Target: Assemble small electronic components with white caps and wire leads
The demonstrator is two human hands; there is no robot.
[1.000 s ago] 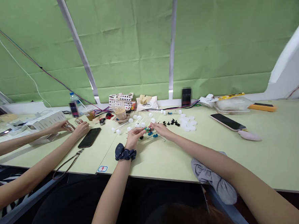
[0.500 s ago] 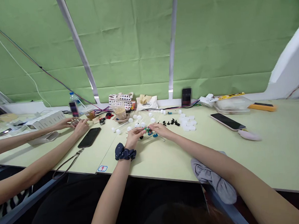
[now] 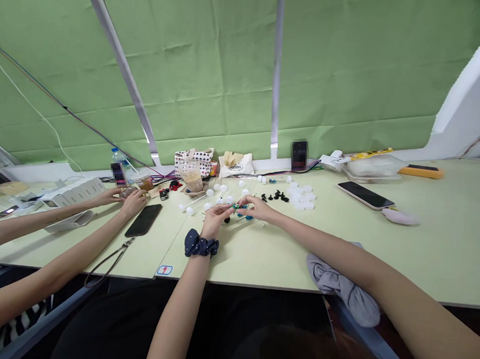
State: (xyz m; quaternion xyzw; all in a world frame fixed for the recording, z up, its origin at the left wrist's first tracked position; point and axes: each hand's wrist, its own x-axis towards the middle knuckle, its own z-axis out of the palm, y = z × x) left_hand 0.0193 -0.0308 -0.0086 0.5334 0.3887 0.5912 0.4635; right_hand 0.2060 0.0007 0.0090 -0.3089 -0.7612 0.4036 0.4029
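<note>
Seen from the head camera, both of the person's hands meet over the middle of the pale green table (image 3: 431,254). The left hand (image 3: 213,218), with a dark dotted scrunchie (image 3: 201,246) on its wrist, and the right hand (image 3: 258,206) each have their fingertips pinched shut on one end of a thin tube (image 3: 241,206) with teal bits on it. The tube is held level between the two hands, just above the tabletop. Gripping it at both ends looks like a way to steady so slight a piece; what the teal bits are is too small to tell.

The loose parts are sorted by kind and lie near the hands, likely for easy reach: white caps (image 3: 302,197) in a heap to the right; small black pieces (image 3: 276,196) just beside them; white-capped clear tubes (image 3: 206,196) to the left.

Farther off lie a black phone (image 3: 144,220) and a second phone (image 3: 365,194); a grey cloth (image 3: 340,290) hangs over the near edge under the right forearm. At the left a co-worker's hands (image 3: 123,198) — well apart from the person's own — are closed around something small that I cannot make out.
</note>
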